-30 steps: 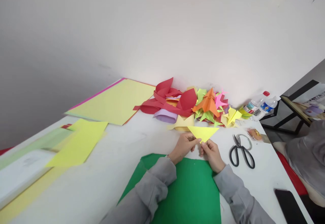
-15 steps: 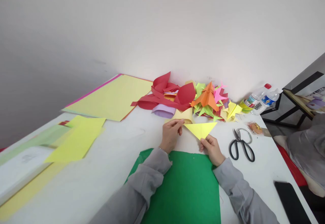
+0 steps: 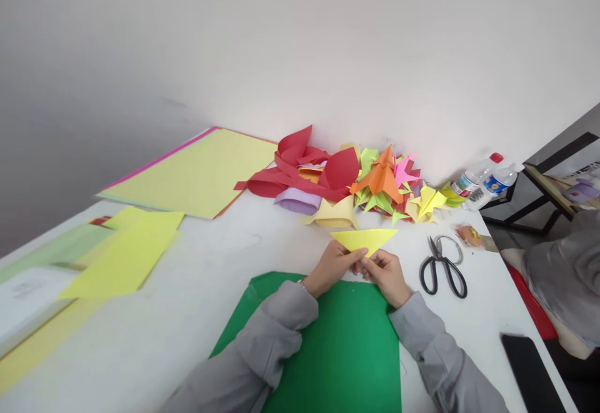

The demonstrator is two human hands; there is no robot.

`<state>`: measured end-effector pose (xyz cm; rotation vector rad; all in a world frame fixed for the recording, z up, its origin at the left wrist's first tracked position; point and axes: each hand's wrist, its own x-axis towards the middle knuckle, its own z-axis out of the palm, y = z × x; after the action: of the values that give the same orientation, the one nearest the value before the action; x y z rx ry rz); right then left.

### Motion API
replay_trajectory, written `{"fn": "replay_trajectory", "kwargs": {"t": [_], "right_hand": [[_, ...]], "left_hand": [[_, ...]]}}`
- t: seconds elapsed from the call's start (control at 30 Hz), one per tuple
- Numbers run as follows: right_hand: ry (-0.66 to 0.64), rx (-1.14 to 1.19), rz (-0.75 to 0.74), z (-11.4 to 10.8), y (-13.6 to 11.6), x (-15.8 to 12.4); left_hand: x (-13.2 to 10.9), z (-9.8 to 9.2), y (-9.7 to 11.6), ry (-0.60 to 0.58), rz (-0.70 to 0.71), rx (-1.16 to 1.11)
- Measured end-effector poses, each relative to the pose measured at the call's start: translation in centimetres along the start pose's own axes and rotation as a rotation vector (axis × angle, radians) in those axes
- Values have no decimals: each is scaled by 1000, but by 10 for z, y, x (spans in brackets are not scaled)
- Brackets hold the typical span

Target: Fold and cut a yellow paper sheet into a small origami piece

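Note:
A yellow paper folded into a triangle (image 3: 363, 240) is held up over the far edge of a green sheet (image 3: 337, 344), its long edge facing away from me. My left hand (image 3: 334, 266) pinches it near the lower middle, thumb lying across the front. Close beside it, my right hand (image 3: 387, 273) grips the paper by its lower point. The fingertips of both hands almost meet there, and the fingers behind the paper are partly hidden.
Black-handled scissors (image 3: 443, 269) and a roll of tape (image 3: 450, 249) lie to the right, near a black phone (image 3: 532, 372). Folded paper shapes (image 3: 382, 179) and red paper pieces (image 3: 300, 172) are heaped by the wall. Bottles (image 3: 492, 187) stand behind. Yellow sheets (image 3: 126, 250) lie left.
My left hand has moved from the triangle's left corner down to its lower middle, beside my right hand. The view has shifted slightly.

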<state>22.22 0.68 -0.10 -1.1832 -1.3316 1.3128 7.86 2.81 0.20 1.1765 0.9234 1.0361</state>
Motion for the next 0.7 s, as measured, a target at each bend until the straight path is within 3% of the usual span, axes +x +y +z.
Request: {"fn": "replay_trajectory", "kwargs": {"t": [0.23,0.53,0.7], "right_hand": [[67,57,-36,0,-3,0],[20,151,-29,-3,4,2],[129,160,-68,-3,3,2]], "left_hand": [[-1,-3,3,-75,-127,-85],[-5,0,7,-142,-69,-73],[-3,-3,5,-170,-96,-49]]}}
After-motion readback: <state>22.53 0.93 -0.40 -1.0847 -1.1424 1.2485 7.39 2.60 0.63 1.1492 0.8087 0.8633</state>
